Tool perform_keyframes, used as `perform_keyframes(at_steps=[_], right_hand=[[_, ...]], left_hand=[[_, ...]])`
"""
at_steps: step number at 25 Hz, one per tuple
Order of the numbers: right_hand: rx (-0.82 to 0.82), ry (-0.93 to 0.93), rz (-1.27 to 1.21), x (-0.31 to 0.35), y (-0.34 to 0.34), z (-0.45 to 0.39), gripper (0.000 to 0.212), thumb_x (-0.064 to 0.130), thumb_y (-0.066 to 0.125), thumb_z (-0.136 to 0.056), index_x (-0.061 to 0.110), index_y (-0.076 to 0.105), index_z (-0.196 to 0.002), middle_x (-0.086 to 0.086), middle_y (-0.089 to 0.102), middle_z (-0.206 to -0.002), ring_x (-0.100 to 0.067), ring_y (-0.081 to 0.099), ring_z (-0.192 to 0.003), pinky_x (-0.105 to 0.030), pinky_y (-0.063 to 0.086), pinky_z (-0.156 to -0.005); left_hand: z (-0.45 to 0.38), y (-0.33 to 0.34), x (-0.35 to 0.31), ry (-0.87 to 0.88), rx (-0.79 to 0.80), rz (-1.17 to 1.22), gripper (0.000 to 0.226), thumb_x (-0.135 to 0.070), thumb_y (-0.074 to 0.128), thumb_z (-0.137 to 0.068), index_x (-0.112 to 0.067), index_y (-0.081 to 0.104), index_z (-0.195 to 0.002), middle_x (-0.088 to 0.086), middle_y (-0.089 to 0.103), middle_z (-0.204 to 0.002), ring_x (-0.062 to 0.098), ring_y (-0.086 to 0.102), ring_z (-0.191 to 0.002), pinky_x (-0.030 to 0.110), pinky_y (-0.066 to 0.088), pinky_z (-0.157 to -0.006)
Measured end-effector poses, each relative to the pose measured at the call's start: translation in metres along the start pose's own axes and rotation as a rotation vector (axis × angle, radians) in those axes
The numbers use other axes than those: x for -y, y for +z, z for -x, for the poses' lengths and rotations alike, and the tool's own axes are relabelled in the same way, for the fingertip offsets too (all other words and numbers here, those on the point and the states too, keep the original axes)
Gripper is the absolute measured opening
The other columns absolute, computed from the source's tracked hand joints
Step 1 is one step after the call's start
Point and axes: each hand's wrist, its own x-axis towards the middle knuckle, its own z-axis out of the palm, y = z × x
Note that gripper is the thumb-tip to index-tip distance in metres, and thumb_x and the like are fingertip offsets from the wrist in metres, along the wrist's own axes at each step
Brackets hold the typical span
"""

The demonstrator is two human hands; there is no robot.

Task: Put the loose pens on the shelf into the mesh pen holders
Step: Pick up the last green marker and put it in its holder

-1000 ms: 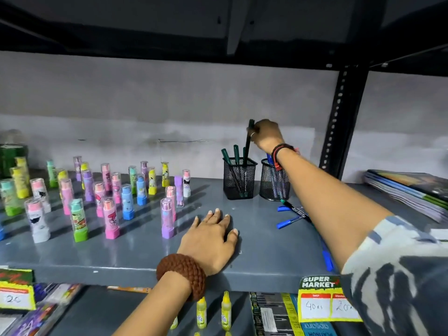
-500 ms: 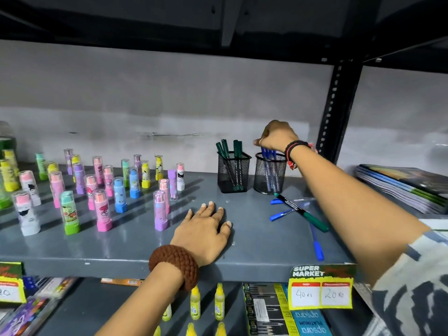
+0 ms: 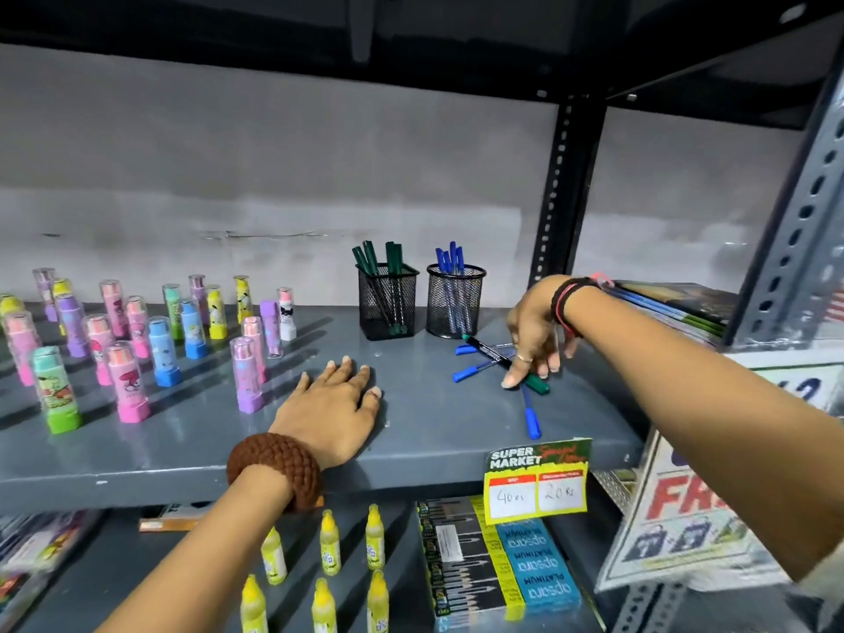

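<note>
Two black mesh holders stand at the back of the grey shelf (image 3: pixel 434 431): a square holder (image 3: pixel 387 303) with green pens and a round holder (image 3: pixel 454 299) with blue pens. In front of the round one lie loose pens: a green-capped black pen (image 3: pixel 486 349) across three blue pens (image 3: pixel 470 372), one of which points to the shelf's front edge (image 3: pixel 532 420). My right hand (image 3: pixel 534 331) hangs over this pile, fingers spread downward, thumb and fingertips touching the green pen's cap end; the pen still lies on the shelf. My left hand (image 3: pixel 333 408) rests flat, palm down, near the front edge.
Several colourful capped tubes (image 3: pixel 160 349) stand upright on the shelf's left half. A stack of notebooks (image 3: pixel 676 308) lies at the right, behind a black upright post (image 3: pixel 566 194). A yellow price tag (image 3: pixel 539 486) hangs from the shelf edge. Below are yellow bottles (image 3: pixel 329 550) and pencil boxes (image 3: pixel 498 564).
My right hand let a green pen into the square holder, passed over the round holder, then came down onto the loose pens. My left hand stayed flat.
</note>
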Motion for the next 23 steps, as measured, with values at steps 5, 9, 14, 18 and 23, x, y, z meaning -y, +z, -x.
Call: perform_keyframes(at_steps=[5, 9, 14, 18, 23], right_hand=[[-0.01, -0.067, -0.138, -0.006, 0.009, 0.002, 0.035, 0.041, 0.073, -0.076, 0.008, 0.063, -0.08, -0.004, 0.069, -0.073, -0.012, 0.069, -0.062, -0.021, 0.054, -0.048], [-0.222, -0.194, -0.321, -0.022, -0.025, 0.025, 0.014, 0.018, 0.069, -0.083, 0.005, 0.068, -0.079, -0.009, 0.073, -0.068, -0.01, 0.069, -0.051, -0.024, 0.057, -0.045], [-0.776, -0.419, -0.578, -0.025, -0.083, 0.056, 0.033, 0.025, 0.073, -0.077, 0.001, 0.066, -0.098, -0.011, 0.074, -0.084, -0.023, 0.072, -0.074, -0.029, 0.062, -0.069], [-0.962, -0.645, -0.946, 0.007, -0.11, 0.041, 0.019, 0.012, 0.063, -0.087, 0.003, 0.059, -0.104, -0.019, 0.068, -0.109, -0.026, 0.069, -0.092, -0.017, 0.059, -0.059], [-1.086, -0.628, -1.092, 0.054, -0.119, -0.009, 0.034, 0.014, 0.063, -0.087, 0.001, 0.05, -0.116, -0.019, 0.07, -0.108, -0.024, 0.071, -0.087, -0.03, 0.062, -0.068]], left_hand=[[0.003, -0.001, -0.002, -0.002, 0.003, -0.01, 0.054, -0.039, 0.02, -0.099, -0.021, 0.015, -0.149, 0.002, 0.006, -0.16, 0.017, 0.004, -0.148, 0.039, 0.0, -0.12], [0.003, -0.002, -0.002, -0.002, -0.002, -0.001, 0.054, -0.039, 0.02, -0.099, -0.021, 0.015, -0.149, 0.002, 0.006, -0.16, 0.017, 0.004, -0.148, 0.039, 0.0, -0.12], [0.003, -0.001, -0.001, -0.004, -0.016, 0.014, 0.053, -0.039, 0.021, -0.099, -0.022, 0.017, -0.149, 0.002, 0.007, -0.16, 0.017, 0.005, -0.148, 0.039, 0.0, -0.12], [0.003, 0.0, -0.001, -0.002, -0.034, 0.03, 0.053, -0.038, 0.022, -0.099, -0.022, 0.019, -0.149, 0.001, 0.009, -0.16, 0.016, 0.006, -0.148, 0.038, 0.001, -0.12], [0.003, 0.001, -0.001, -0.001, -0.069, 0.045, 0.052, -0.037, 0.023, -0.099, -0.023, 0.02, -0.148, 0.0, 0.011, -0.16, 0.014, 0.007, -0.148, 0.036, 0.001, -0.12]])
